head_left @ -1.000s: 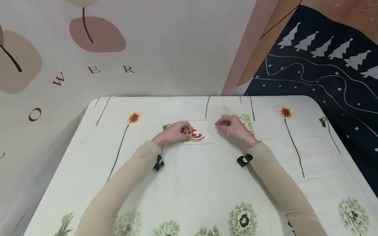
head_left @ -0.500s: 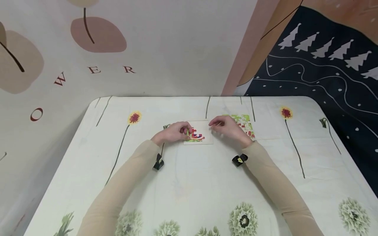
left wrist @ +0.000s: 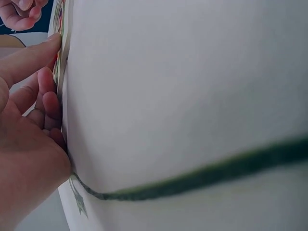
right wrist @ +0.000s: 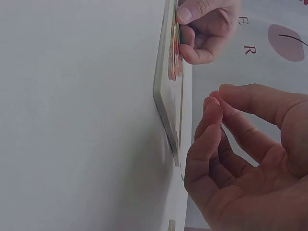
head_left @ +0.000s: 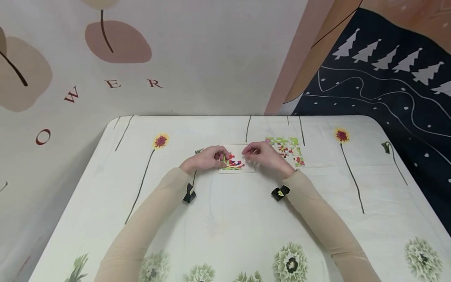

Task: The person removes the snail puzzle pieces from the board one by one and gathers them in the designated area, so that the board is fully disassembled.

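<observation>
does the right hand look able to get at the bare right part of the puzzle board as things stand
Probably yes: the right hand hovers over that side of the puzzle board, nothing visible lies between, and the left hand is at the opposite end.

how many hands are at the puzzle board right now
2: the left hand touches the puzzle board on its left side; the right hand hovers by its right side. No others show.
</observation>
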Tool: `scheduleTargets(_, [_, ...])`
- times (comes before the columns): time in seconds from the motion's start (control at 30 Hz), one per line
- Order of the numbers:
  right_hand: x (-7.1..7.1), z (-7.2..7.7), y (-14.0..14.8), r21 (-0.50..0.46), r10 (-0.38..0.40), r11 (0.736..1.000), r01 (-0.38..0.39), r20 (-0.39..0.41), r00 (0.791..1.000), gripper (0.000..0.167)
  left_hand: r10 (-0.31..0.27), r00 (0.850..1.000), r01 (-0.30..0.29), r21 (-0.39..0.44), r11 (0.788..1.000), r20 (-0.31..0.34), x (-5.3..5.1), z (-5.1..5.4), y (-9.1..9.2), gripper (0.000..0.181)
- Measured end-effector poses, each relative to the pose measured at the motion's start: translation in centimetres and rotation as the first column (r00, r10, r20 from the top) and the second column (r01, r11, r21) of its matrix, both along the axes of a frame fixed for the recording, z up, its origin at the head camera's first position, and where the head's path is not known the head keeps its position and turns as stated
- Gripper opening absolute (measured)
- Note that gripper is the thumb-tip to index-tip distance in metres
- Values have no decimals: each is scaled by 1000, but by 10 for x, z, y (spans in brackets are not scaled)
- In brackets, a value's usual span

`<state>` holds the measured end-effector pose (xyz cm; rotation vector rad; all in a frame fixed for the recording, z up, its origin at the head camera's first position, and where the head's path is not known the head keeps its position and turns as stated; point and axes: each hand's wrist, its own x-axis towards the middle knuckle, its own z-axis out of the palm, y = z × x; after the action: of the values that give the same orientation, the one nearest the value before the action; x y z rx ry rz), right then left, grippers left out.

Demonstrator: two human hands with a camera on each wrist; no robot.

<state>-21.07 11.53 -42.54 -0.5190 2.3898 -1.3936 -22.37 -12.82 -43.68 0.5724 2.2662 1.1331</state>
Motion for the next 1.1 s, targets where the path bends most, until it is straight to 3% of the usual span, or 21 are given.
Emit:
scheduleTargets(0.43, [1,-5,-11,8,24,1000,-24,18,1000,17,2,1000,-2,27,1000,5,0,0,-3,22])
scheduleTargets(0.87, [0,-5,-16,172,66,982,-72,44,997,18,4,999,-3,39,999,-39,3,-3,-2,21])
scheduleTargets(1.1, [0,-7,-16,179,67,982,-68,12,998,16,11,999,-10,40,999,-44,4,-3,-2,21])
